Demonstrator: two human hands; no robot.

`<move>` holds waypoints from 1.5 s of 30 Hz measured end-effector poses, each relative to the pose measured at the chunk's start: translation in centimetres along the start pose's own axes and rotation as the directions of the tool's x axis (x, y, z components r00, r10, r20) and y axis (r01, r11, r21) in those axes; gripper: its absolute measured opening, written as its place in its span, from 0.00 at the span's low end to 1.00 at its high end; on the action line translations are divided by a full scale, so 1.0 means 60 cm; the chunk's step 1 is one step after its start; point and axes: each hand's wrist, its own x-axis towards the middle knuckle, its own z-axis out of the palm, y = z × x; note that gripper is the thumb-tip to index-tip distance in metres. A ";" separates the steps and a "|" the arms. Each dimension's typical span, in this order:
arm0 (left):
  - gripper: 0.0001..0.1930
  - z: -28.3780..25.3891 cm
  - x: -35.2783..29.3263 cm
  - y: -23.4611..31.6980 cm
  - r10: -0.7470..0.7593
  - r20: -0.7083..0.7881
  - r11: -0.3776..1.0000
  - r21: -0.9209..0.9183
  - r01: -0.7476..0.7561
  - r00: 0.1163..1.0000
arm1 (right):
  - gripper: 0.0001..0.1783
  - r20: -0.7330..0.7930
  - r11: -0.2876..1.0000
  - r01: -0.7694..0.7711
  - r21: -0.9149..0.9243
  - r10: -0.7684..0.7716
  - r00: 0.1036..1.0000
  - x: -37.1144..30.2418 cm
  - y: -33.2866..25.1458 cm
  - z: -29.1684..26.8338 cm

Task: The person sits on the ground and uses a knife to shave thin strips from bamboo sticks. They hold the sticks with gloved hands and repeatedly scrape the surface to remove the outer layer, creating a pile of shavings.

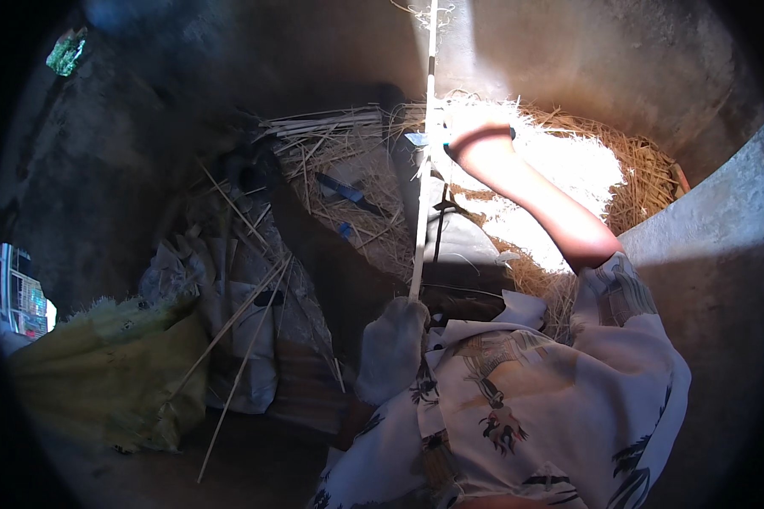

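Note:
A long, pale split cane (424, 195), which looks like bamboo, stands nearly upright before me, from my lap to beyond the top edge. At its lower end is my left hand (390, 352), covered by a whitish glove or cloth and closed around the cane. My right hand (471, 127) reaches forward into strong sunlight, closed beside the cane's middle. A short pale knife blade (416, 138) pokes out on its left side, against the cane; glare washes out the fingers and handle. Another knife (348, 193) with a dark blade lies among shavings between my outstretched legs.
Fibre shavings (645, 178) heap up along the wall, brightly lit at right. Thin sticks (242, 365) lean across crumpled pale sacking (255, 382) at left. A yellow-green sack (110, 373) lies at the lower left. Rough walls (569, 51) close in the far side and right.

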 end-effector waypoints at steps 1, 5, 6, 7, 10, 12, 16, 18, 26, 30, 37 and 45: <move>0.08 -0.001 0.002 -0.002 -0.051 0.033 0.996 -0.075 0.054 0.998 | 0.04 0.009 1.000 -0.016 -0.001 0.016 1.000 0.006 0.004 -0.008; 0.08 -0.005 -0.004 0.003 -0.071 0.041 0.997 0.008 0.071 0.997 | 0.05 0.047 0.995 -0.081 0.050 0.079 0.996 0.039 -0.004 -0.014; 0.08 -0.002 -0.010 0.001 -0.062 0.053 0.994 0.090 0.057 0.997 | 0.06 0.057 0.992 -0.114 0.061 0.111 0.992 0.045 -0.007 -0.018; 0.08 -0.002 -0.017 0.005 -0.084 0.076 0.992 0.099 0.077 0.994 | 0.07 0.077 0.977 -0.201 0.070 0.195 0.978 0.059 0.000 -0.023; 0.08 0.000 -0.019 0.019 -0.131 0.180 0.991 -0.010 0.135 0.975 | 0.10 0.156 0.876 -0.478 0.062 0.464 0.872 0.087 0.092 -0.045; 0.07 -0.005 -0.024 0.028 -0.164 0.207 0.981 -0.066 0.181 0.964 | 0.12 0.206 0.826 -0.561 0.052 0.541 0.816 0.105 0.121 -0.067; 0.06 0.000 -0.013 0.012 -0.058 0.109 0.995 -0.069 0.066 0.992 | 0.12 0.140 0.960 -0.278 -0.037 0.280 0.950 0.050 0.057 -0.096; 0.05 -0.003 -0.015 0.014 -0.106 0.044 0.991 -0.074 0.109 0.993 | 0.09 0.293 0.994 -0.101 0.029 0.089 0.952 0.005 -0.012 -0.113; 0.05 0.000 -0.032 0.056 0.076 -0.105 0.984 0.168 -0.058 0.992 | 0.14 0.280 0.986 -0.162 0.043 0.143 0.949 0.051 0.047 -0.127; 0.05 -0.019 -0.018 0.026 -0.046 0.057 0.996 -0.071 0.050 0.997 | 0.13 0.121 0.992 0.122 0.037 -0.126 0.985 -0.029 -0.027 -0.109; 0.06 0.005 -0.045 0.049 0.172 -0.035 0.968 0.190 -0.163 0.984 | 0.10 0.238 0.878 -0.475 0.053 0.451 0.860 0.105 0.121 -0.124; 0.06 0.010 -0.033 0.003 -0.004 0.020 0.996 0.089 0.003 1.000 | 0.12 0.472 0.998 -0.061 -0.029 0.067 0.879 0.032 -0.016 -0.141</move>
